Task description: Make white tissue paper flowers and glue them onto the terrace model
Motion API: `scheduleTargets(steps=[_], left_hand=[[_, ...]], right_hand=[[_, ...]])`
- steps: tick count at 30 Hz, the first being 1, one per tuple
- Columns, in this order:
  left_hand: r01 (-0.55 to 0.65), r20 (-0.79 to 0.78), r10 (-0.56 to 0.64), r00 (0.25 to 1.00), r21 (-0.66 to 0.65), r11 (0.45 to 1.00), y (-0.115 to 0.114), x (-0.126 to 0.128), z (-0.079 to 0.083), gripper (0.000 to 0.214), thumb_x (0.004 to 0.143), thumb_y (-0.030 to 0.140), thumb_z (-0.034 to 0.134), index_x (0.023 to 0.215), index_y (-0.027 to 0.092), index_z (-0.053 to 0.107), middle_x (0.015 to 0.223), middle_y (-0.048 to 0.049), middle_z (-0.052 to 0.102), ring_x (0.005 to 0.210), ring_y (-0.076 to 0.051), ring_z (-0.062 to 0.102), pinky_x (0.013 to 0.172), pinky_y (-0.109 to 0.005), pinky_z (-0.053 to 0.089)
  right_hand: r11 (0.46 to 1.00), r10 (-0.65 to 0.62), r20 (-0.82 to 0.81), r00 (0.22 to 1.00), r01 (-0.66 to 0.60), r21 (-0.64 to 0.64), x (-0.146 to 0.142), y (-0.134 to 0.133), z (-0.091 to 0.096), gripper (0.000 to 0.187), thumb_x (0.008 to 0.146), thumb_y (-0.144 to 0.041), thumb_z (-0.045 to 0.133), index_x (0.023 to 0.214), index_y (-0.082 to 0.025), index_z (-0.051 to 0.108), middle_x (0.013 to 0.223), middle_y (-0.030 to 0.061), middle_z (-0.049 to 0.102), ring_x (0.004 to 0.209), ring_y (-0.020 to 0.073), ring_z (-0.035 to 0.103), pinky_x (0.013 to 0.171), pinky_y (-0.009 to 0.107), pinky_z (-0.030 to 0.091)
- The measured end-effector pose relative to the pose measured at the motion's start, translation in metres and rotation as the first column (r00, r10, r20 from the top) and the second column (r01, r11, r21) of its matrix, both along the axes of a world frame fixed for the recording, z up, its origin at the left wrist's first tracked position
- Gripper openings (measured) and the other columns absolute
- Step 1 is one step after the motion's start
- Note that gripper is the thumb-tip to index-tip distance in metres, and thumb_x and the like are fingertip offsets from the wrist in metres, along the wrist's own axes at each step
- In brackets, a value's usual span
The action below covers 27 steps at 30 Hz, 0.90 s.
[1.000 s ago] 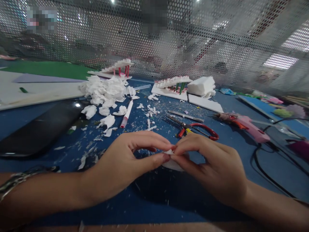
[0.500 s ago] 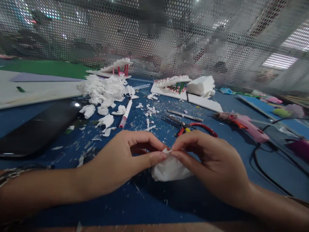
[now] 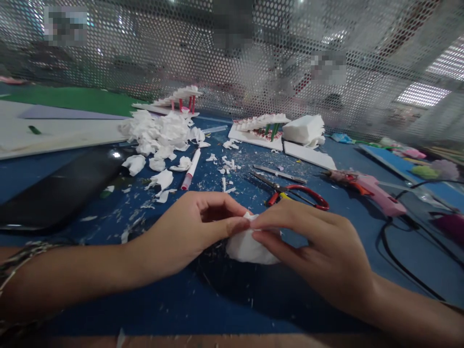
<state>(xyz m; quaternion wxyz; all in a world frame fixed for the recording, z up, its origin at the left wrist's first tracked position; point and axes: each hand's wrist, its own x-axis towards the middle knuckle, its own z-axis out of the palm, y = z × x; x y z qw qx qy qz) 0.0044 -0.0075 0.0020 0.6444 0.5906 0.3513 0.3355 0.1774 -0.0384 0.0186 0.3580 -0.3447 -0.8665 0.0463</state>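
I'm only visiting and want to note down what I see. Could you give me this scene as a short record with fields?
left hand: pinches the top of the white tissue wad
right hand: pinches the same spot from the other side
wad: appears to rest on the blue table
behind the hands: red-handled scissors, marker, pile of white scraps
right side: pink glue gun, black cable
back: mesh screen
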Motion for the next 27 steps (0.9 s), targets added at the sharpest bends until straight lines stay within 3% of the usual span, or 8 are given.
scheduleTargets(steps=[9, 14, 19, 22, 25, 27], left_hand=[[0.001, 0.064, 0.005, 0.998, -0.104, 0.995, 0.0018, 0.0004, -0.0026, 0.007, 0.071, 0.014, 0.062, 0.066, 0.017, 0.066, 0.059, 0.0081, 0.063, 0.056, -0.002, 0.055, 0.051, -0.005, 0.041], [0.006, 0.071, 0.001, 0.997, -0.092, 0.996, 0.0007, 0.0007, -0.0028, 0.006, 0.070, 0.013, 0.063, 0.065, 0.017, 0.065, 0.058, 0.0087, 0.061, 0.054, -0.001, 0.053, 0.049, -0.005, 0.039], [0.010, 0.048, -0.006, 0.999, -0.085, 0.996, 0.0015, 0.0007, -0.0035, 0.003, 0.070, 0.014, 0.062, 0.068, 0.016, 0.064, 0.058, 0.0072, 0.061, 0.054, -0.002, 0.053, 0.050, -0.007, 0.040], [0.018, 0.070, -0.012, 0.997, -0.089, 0.996, 0.0020, 0.0004, -0.0046, 0.002, 0.072, 0.016, 0.062, 0.070, 0.016, 0.063, 0.060, 0.0072, 0.062, 0.055, -0.003, 0.054, 0.050, -0.007, 0.040], [0.022, 0.114, -0.012, 0.993, -0.093, 0.995, 0.0011, 0.0006, -0.0051, 0.004, 0.072, 0.015, 0.062, 0.068, 0.016, 0.062, 0.059, 0.0082, 0.061, 0.055, -0.002, 0.053, 0.050, -0.006, 0.040], [0.019, 0.127, -0.006, 0.992, -0.098, 0.995, 0.0003, 0.0013, -0.0047, 0.006, 0.072, 0.013, 0.061, 0.066, 0.016, 0.062, 0.057, 0.0086, 0.060, 0.053, -0.002, 0.052, 0.048, -0.006, 0.039]], right_hand=[[0.994, -0.029, 0.104, 0.994, 0.017, 0.112, 0.0043, -0.0012, -0.0061, 0.016, 0.076, -0.010, 0.058, 0.091, -0.012, 0.063, 0.081, 0.0020, 0.063, 0.076, 0.0061, 0.056, 0.072, 0.013, 0.045], [0.988, -0.062, 0.141, 0.988, 0.041, 0.147, 0.0063, -0.0015, -0.0057, 0.016, 0.079, -0.009, 0.053, 0.090, -0.014, 0.064, 0.080, 0.0028, 0.062, 0.075, 0.0081, 0.055, 0.070, 0.017, 0.046], [0.993, -0.119, 0.051, 0.992, 0.119, 0.001, 0.0036, 0.0005, -0.0018, 0.014, 0.079, -0.006, 0.048, 0.080, -0.016, 0.059, 0.074, -0.0007, 0.061, 0.068, 0.0058, 0.056, 0.064, 0.014, 0.046], [0.988, -0.101, 0.003, 0.995, 0.101, -0.120, 0.0011, -0.0006, -0.0018, 0.008, 0.077, -0.015, 0.054, 0.085, -0.017, 0.056, 0.075, -0.0030, 0.062, 0.065, 0.0052, 0.058, 0.060, 0.012, 0.046], [0.988, -0.093, -0.020, 0.995, 0.090, -0.127, -0.0015, -0.0037, -0.0029, 0.019, 0.073, -0.019, 0.061, 0.091, -0.017, 0.056, 0.079, -0.0035, 0.065, 0.068, 0.0055, 0.060, 0.064, 0.012, 0.047], [0.991, -0.101, -0.019, 0.995, 0.099, -0.095, -0.0031, -0.0055, -0.0033, 0.015, 0.074, -0.014, 0.060, 0.089, -0.017, 0.059, 0.079, -0.0033, 0.066, 0.068, 0.0052, 0.060, 0.066, 0.011, 0.047]])
